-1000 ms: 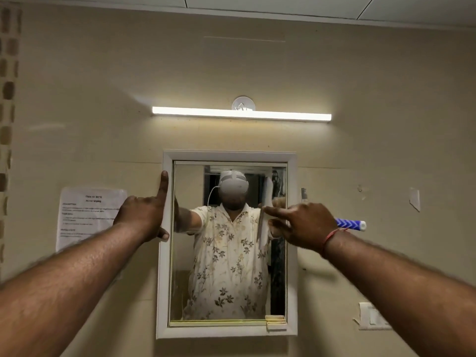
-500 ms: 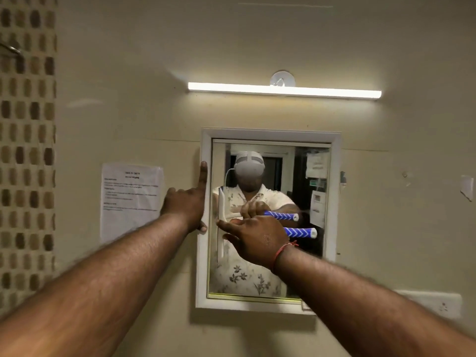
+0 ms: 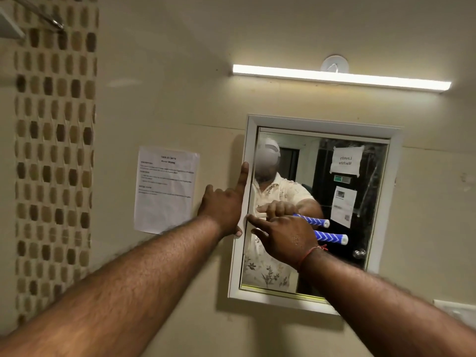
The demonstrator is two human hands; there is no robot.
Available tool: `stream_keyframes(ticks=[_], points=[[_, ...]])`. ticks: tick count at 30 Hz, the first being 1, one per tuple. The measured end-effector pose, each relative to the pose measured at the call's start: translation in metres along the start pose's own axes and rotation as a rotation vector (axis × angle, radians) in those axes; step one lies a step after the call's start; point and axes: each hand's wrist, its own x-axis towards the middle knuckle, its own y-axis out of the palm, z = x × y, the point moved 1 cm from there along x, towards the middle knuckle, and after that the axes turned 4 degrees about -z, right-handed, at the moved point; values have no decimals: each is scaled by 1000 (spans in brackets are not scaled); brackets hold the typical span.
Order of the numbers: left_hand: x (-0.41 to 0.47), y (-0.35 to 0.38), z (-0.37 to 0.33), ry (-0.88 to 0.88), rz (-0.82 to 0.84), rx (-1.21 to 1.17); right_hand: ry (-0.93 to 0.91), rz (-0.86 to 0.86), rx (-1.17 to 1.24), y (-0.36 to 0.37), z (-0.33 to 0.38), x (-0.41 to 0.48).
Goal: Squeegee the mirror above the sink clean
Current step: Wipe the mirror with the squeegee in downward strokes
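While braced against beige wall [image 3: 180, 99], mounted white-framed mirror [image 3: 322, 202] right of centre under lit tube light [image 3: 340, 77], printed paper notice [image 3: 166, 189] taped just left of it. Left hand [image 3: 224, 204] pressed on mirror's left frame edge, fingers loosely curled, index finger pointing up along frame, gripping nothing. Right hand [image 3: 283, 240] closed around squeegee [image 3: 331, 237], blue chevron handle sticking out rightward, index finger stretched toward glass's left edge; blade hidden behind hand, contact with glass not discernible.
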Motion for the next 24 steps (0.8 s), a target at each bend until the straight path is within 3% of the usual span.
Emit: stream_keyframes(ticks=[24], points=[[-5,9,-5,22,-2,24,-6,7,14,2,0,-6]])
